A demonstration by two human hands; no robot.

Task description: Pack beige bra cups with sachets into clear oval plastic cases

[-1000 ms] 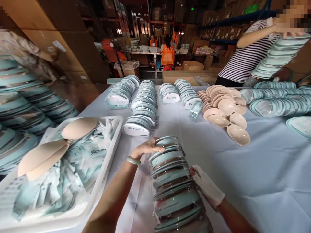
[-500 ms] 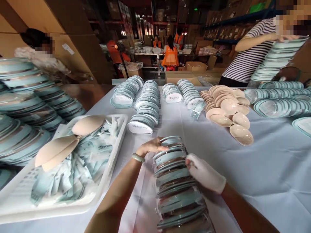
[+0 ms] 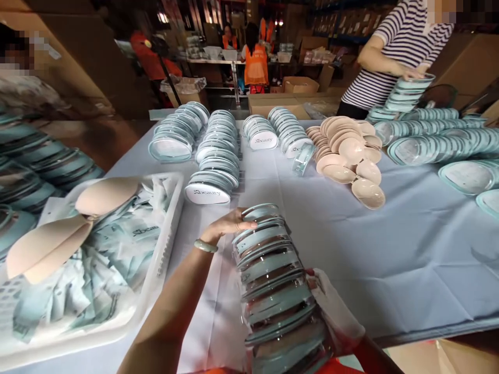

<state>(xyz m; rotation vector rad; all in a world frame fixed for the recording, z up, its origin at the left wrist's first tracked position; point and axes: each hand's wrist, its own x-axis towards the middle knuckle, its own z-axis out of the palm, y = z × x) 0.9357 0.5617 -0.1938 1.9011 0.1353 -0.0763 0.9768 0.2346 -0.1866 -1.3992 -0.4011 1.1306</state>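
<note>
A long stack of clear plastic packs with pale blue edges (image 3: 273, 283) leans up from the bottom of the view, over the near part of the table. My left hand (image 3: 230, 224), with a bangle at its wrist, is closed around the far end of this stack. Lower down, my right hand (image 3: 337, 311) in a white glove presses against the stack's right side; part of its fingers is hidden behind the packs. Just beyond my left hand stands a row of similar packs (image 3: 208, 193), its front one lettered.
A white basket (image 3: 177, 208) at left holds beige bra cups (image 3: 107, 196) and pale blue sachets (image 3: 125, 234). More pack rows (image 3: 263, 139) and a heap of beige cups (image 3: 351, 150) lie farther back. A co-worker in stripes (image 3: 393, 52) handles packs at right.
My right hand has slid down along the stack's side toward me. The stack has come slightly nearer. At the back right, the co-worker's tall stack has been lowered.
</note>
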